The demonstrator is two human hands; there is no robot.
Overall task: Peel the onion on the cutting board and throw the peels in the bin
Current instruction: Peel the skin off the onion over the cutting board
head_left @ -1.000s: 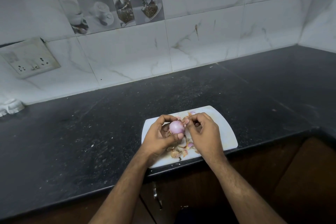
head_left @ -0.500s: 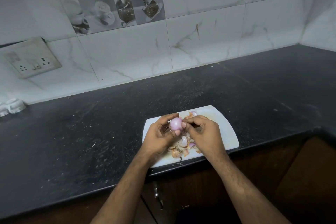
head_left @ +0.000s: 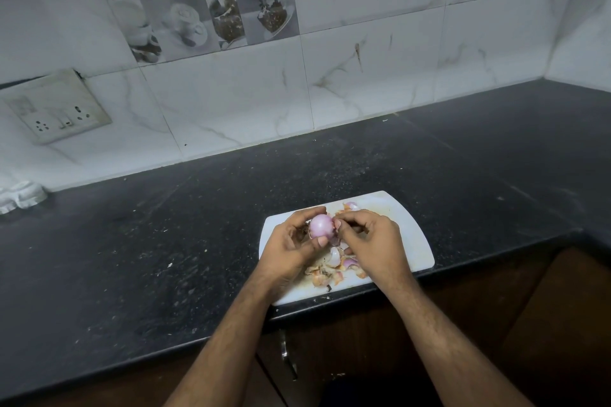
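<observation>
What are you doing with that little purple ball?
That is an onion, and a person is peeling it. The left hand holds it just above the white cutting board, and the right hand pinches at its skin on the side. A heap of torn-off peels lies on the board under the hands. They have not gone in a bin yet; no bin shows here.

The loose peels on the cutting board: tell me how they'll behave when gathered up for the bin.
The peels look thin and curled, so probably very light and floppy. They lie in scattered scraps on the cutting board, so likely to crumble or slip between fingers; a few may stick to the board.
</observation>
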